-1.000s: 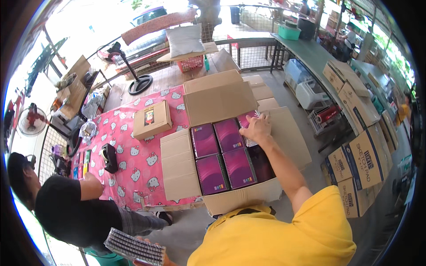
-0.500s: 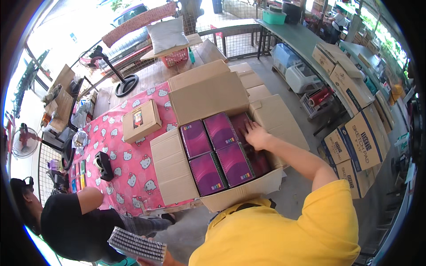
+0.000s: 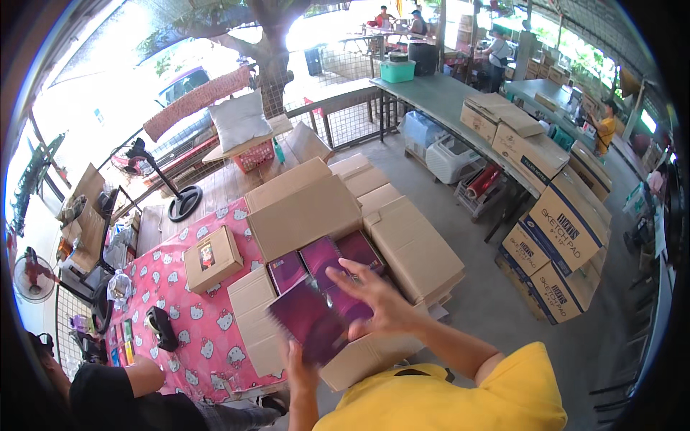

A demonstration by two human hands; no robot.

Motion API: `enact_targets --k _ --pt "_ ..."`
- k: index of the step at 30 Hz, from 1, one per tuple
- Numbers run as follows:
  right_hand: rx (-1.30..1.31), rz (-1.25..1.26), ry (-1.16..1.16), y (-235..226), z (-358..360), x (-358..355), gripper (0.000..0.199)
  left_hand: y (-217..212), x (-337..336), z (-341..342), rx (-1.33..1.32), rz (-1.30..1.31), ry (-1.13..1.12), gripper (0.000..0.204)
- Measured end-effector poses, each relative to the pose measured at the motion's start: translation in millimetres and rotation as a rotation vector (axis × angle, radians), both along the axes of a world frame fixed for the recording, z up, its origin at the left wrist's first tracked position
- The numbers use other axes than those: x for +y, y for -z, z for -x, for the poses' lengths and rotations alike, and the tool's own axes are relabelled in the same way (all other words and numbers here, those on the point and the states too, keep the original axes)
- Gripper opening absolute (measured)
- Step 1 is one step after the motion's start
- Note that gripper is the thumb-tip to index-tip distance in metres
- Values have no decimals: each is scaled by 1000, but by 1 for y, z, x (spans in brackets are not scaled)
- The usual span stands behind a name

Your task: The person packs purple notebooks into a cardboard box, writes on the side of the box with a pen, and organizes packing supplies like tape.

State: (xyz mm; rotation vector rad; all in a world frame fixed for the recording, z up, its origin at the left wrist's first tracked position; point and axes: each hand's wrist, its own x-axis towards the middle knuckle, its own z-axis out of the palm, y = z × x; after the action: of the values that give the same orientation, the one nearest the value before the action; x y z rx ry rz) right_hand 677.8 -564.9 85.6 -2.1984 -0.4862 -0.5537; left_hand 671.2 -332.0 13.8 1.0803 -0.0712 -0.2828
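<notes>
My left hand (image 3: 299,363) holds a stack of purple spiral notebooks (image 3: 307,316), slightly blurred, tilted over the near left part of an open cardboard box (image 3: 305,215). My right hand (image 3: 377,298) is open, fingers spread over the box. Its thumb is close to the stack's right edge; whether it touches I cannot tell. Inside the box lie more purple notebooks (image 3: 320,253) in rows, partly hidden by my hands and the held stack. The box's flaps are folded outward.
A pink patterned cloth (image 3: 190,341) covers the table, bearing a small brown box (image 3: 213,260) and a black tape dispenser (image 3: 162,328). A person in black (image 3: 108,395) is at the left. Cartons (image 3: 557,223) stack up at the right, beside a long green table (image 3: 438,108).
My left hand has raised its notebook stack from low at the left to over the box. My right hand has lifted off the box's contents and moved nearer, and the view has shifted.
</notes>
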Motion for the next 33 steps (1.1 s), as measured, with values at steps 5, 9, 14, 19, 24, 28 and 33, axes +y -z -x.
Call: enact_targets --k 5,9,14,19,24,28,33 --pt "186 -66 228 4 17 -28 87 2 -73 -33 -27 142 551 86" --pt "661 416 486 -26 22 -59 79 8 -89 -85 -831 -1195 171 86" --pt "837 747 398 -20 -2 -47 74 55 -70 -104 -970 -1550 167 85" --pt "852 641 258 1 -29 -50 76 56 -64 -106 -968 -1527 157 85" --pt "920 677 240 26 -44 -40 79 58 -58 -109 -966 -1510 138 85" --pt "173 1041 163 117 -1 -57 93 63 -62 -107 -968 -1455 135 86" --pt "845 614 -187 69 -34 -71 67 67 -48 -106 -946 -1468 106 87"
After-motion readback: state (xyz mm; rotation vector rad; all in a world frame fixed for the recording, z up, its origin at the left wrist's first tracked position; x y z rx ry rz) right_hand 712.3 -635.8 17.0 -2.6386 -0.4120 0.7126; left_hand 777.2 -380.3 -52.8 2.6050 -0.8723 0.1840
